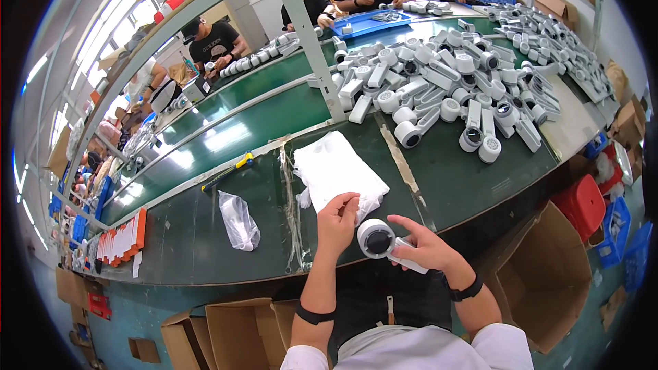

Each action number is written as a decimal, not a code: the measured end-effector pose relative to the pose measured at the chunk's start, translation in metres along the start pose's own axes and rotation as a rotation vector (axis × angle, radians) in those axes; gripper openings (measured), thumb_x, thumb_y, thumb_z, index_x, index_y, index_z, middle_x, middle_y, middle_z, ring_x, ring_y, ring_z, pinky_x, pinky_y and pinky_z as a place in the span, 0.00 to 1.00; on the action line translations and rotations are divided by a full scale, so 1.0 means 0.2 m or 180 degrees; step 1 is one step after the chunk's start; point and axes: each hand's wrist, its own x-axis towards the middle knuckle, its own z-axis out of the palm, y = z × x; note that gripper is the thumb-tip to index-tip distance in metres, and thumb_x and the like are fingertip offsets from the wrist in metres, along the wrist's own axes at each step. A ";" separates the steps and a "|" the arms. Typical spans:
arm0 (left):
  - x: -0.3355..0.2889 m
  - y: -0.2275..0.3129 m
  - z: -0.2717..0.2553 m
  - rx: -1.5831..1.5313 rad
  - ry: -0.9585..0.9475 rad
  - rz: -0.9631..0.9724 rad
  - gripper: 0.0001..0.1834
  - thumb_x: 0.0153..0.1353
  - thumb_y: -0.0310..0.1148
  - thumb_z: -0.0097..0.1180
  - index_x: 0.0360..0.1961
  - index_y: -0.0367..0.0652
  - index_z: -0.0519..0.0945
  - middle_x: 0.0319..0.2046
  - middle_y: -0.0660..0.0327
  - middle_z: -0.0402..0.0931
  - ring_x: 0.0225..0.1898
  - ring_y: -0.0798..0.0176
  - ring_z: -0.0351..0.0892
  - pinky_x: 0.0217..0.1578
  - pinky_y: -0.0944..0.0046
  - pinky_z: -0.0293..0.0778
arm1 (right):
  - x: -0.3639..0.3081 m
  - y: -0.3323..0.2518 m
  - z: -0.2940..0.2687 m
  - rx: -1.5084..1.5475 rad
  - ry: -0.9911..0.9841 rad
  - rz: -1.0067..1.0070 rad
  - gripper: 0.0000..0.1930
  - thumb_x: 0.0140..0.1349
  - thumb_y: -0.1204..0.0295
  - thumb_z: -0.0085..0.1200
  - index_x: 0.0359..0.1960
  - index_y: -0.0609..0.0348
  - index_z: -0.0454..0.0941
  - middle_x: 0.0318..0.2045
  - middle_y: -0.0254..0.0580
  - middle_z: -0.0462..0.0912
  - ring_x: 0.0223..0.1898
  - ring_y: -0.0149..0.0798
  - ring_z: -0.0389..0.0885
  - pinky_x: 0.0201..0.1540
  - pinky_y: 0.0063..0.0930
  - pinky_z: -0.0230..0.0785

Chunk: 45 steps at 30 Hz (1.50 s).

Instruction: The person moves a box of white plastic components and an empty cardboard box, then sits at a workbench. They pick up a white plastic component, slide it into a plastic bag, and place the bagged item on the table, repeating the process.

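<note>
Right grip (428, 250) wrapped round handle of white round-headed device (373, 229), dark face toward me, at near edge of bench (185, 250). Left grip (336, 229) bunched just beside; I can't tell whether it pinches anything. Step, I judge: handling single device; next calls for steady right hold, careful left fingertips. Beyond: white plastic stack (339, 168), then device heap (439, 79).

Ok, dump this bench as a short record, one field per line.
right grip: holds white round-headed device by its handle
left grip: fingertips together, overlapping white plastic-bag stack in view; held item unclear
bench: dark green
left of stack: clear plastic bag, yellow-and-black hand tool
beyond, right: heap of similar devices
floor, right: open cardboard box, red stool
</note>
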 end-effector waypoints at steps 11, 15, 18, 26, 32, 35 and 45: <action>-0.06 -0.06 0.04 -0.0693 -0.0300 -0.0209 0.08 0.64 0.27 0.55 0.40 0.34 0.78 0.29 0.63 0.78 0.28 0.73 0.74 0.32 0.72 0.72 | 0.19 0.02 0.08 0.0550 0.1773 -0.0996 0.19 0.47 0.74 0.68 0.40 0.60 0.74 0.32 0.31 0.78 0.34 0.25 0.75 0.37 0.22 0.70; -0.07 -0.09 0.08 -0.0892 -0.0366 -0.0058 0.08 0.64 0.28 0.55 0.40 0.34 0.78 0.30 0.64 0.78 0.29 0.73 0.74 0.33 0.72 0.72 | 0.29 -0.03 0.13 0.0846 0.1712 -0.0848 0.20 0.46 0.78 0.67 0.41 0.61 0.74 0.33 0.33 0.78 0.34 0.28 0.78 0.40 0.23 0.72; -0.06 -0.12 0.08 -0.0986 -0.0259 -0.0214 0.07 0.65 0.28 0.54 0.39 0.34 0.77 0.28 0.64 0.77 0.30 0.73 0.74 0.34 0.72 0.71 | 0.34 0.01 0.13 0.0904 0.1868 -0.0804 0.17 0.47 0.80 0.63 0.40 0.61 0.73 0.31 0.33 0.78 0.30 0.27 0.78 0.35 0.23 0.72; -0.04 -0.14 0.04 -0.3131 -0.0052 -0.0901 0.11 0.65 0.26 0.53 0.47 0.36 0.74 0.36 0.62 0.75 0.31 0.73 0.73 0.34 0.73 0.71 | 0.35 0.12 0.06 0.0471 0.2581 -0.0957 0.12 0.49 0.81 0.59 0.36 0.62 0.72 0.25 0.34 0.77 0.24 0.26 0.74 0.27 0.22 0.67; -0.07 -0.12 0.10 -0.0711 -0.0137 -0.0552 0.10 0.62 0.28 0.55 0.42 0.33 0.79 0.27 0.67 0.75 0.26 0.78 0.69 0.25 0.75 0.63 | 0.22 0.09 0.01 0.0212 0.2513 -0.0866 0.14 0.50 0.76 0.61 0.39 0.64 0.73 0.30 0.34 0.78 0.30 0.25 0.74 0.35 0.23 0.69; -0.05 -0.10 0.16 -0.0884 0.0142 -0.0584 0.09 0.61 0.29 0.57 0.38 0.32 0.81 0.23 0.69 0.75 0.23 0.79 0.67 0.23 0.76 0.60 | 0.09 0.05 -0.02 -0.0417 0.2285 -0.0919 0.19 0.52 0.73 0.62 0.46 0.64 0.73 0.31 0.34 0.80 0.32 0.25 0.76 0.35 0.23 0.69; -0.02 -0.04 0.18 -0.0764 -0.0541 -0.0662 0.11 0.63 0.29 0.55 0.43 0.34 0.80 0.33 0.62 0.80 0.32 0.72 0.78 0.31 0.73 0.72 | -0.09 -0.19 -0.18 -0.2372 0.0258 -0.0163 0.50 0.51 0.68 0.62 0.71 0.55 0.40 0.28 0.47 0.82 0.30 0.40 0.81 0.39 0.29 0.71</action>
